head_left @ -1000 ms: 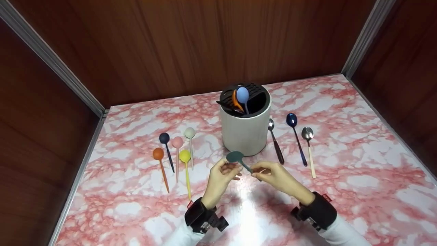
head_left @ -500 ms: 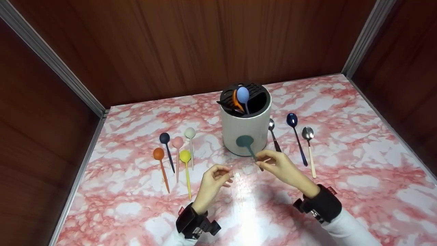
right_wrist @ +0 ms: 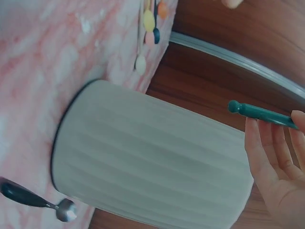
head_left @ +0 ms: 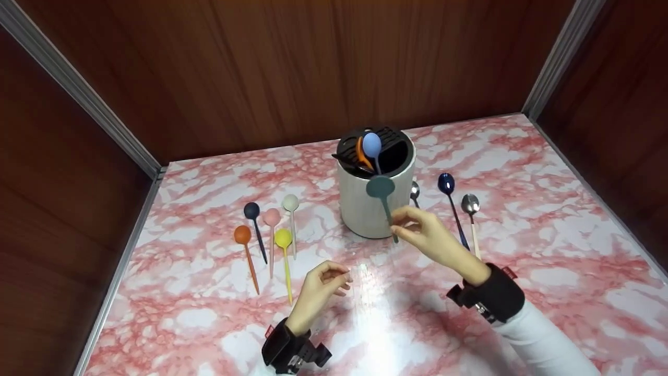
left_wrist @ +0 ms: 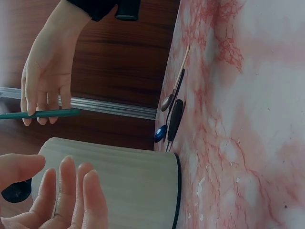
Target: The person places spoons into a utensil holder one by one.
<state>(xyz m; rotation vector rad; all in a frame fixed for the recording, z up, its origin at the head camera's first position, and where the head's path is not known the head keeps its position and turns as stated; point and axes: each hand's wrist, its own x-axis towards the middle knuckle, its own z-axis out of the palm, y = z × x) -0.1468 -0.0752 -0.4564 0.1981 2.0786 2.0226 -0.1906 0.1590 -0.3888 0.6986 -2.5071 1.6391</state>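
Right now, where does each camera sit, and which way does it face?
Head: worn on the head, facing forward and down at the utensil holder on the table; left hand, right hand and white sleeves show.
Left wrist: worn there, facing past the left fingers toward the utensil holder's side; right hand beyond.
Right wrist: worn there, facing the utensil holder's side; right fingers pinch the teal spoon; another fingertip shows at the top.
Both wrist views share the utensil holder, teal spoon and right hand.
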